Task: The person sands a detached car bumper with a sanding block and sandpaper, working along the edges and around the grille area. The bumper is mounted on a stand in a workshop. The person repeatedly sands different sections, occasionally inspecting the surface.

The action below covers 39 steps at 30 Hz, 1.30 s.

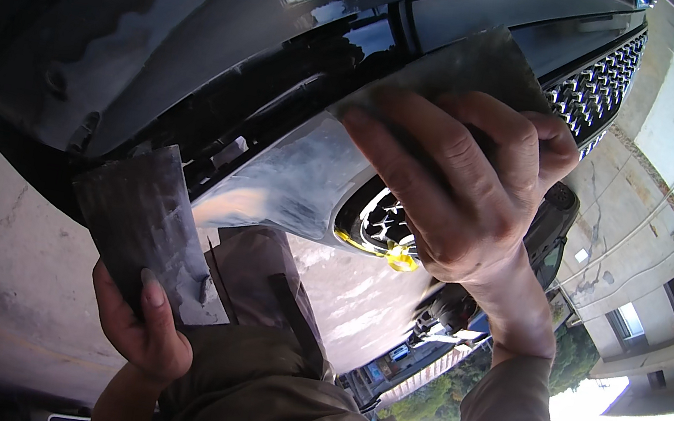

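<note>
My left hand [141, 325] grips the lower end of a flat, dark grey filler spreader [143, 220], thumb on its face. Pale grey paste [199, 303] is smeared near its lower corner. Up against the car's front bumper, my right hand [479, 176] holds a second flat, dark rectangular spreader [479, 65], fingers spread across its face. The bumper [289, 181] has a dull, pale grey patch left of this hand. Part of the bumper is hidden behind the hand and the plate.
The dark car bonnet [116, 43] fills the upper left. A patterned grille [599, 89] is at upper right. Yellow tape [402, 258] hangs by a chrome-edged bumper opening [380, 217]. Pale concrete floor [2, 263] lies below, a building [660, 288] at right.
</note>
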Motion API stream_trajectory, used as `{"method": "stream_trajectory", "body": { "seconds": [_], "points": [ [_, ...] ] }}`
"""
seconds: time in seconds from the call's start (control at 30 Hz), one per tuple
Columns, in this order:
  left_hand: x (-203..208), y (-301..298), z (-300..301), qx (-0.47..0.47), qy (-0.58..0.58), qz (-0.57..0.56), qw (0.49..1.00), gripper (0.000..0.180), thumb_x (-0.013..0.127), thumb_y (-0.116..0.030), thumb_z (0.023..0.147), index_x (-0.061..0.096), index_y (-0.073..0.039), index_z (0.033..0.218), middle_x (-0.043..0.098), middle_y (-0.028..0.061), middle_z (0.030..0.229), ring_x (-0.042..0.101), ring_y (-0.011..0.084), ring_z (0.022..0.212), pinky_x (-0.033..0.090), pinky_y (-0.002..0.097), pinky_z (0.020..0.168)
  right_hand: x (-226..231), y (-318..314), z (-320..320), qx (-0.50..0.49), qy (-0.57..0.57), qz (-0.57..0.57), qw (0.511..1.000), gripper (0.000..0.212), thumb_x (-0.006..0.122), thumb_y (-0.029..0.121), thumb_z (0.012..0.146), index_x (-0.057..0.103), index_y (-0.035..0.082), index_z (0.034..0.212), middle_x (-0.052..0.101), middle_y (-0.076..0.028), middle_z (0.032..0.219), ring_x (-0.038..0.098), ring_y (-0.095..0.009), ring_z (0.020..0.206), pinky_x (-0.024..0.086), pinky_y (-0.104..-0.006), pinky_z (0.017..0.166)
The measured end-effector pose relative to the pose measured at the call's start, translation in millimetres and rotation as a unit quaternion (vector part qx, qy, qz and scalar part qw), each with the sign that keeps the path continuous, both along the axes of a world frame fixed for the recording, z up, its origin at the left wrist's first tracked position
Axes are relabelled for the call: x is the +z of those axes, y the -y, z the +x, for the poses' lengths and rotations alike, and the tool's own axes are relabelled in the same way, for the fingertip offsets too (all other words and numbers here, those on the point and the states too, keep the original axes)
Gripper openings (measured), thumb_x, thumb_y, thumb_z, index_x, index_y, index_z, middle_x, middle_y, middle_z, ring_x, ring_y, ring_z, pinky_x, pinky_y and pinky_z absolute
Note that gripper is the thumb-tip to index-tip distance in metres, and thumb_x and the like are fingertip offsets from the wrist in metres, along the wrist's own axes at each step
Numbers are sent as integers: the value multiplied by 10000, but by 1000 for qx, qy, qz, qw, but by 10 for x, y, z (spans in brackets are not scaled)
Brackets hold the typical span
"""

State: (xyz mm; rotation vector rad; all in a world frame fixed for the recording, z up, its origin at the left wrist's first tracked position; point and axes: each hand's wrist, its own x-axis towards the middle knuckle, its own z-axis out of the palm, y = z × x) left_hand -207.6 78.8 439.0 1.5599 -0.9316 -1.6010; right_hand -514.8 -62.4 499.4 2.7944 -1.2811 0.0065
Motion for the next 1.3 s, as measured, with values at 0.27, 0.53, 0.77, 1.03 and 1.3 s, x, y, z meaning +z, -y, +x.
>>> {"method": "stream_trajectory", "body": {
  "seconds": [0.27,0.53,0.77,1.03,1.3],
  "points": [
    [-1,10,-11,-11,-12,-4,1000,548,497,-181,1098,391,159,1514,545,255,1454,577,290,1314,437,370,1110,127,26,58,-10,-15,13,1000,401,679,406,799,866,240,1112,771,84,1110,616,-151,1023,302,-400,967],
    [-9,19,-11,-16,0,0,1000,557,512,-198,1095,396,153,1512,556,240,1432,579,280,1306,437,372,1110,27,-16,67,-16,-2,21,1000,379,696,389,793,870,233,1091,772,82,1114,610,-149,1024,301,-399,960],
    [6,31,-53,5,-21,3,1000,559,525,-214,1094,406,151,1501,572,228,1403,584,267,1274,438,361,1098,103,23,28,-7,-5,6,1000,358,713,385,809,871,253,1101,769,91,1127,603,-154,1023,302,-398,952],
    [-26,22,-25,-6,-18,1,1000,574,527,-218,1096,390,143,1521,557,226,1424,565,255,1303,423,350,1112,29,12,11,-24,1,24,999,344,714,387,831,869,260,1111,768,95,1132,595,-156,1029,305,-392,953],
    [-41,-2,-51,-5,-32,-2,999,568,529,-203,1095,388,141,1524,557,227,1425,572,256,1297,436,349,1101,127,56,6,-18,-21,25,999,330,732,367,849,865,266,1133,767,97,1129,592,-156,1038,307,-386,950]
  ]
}}
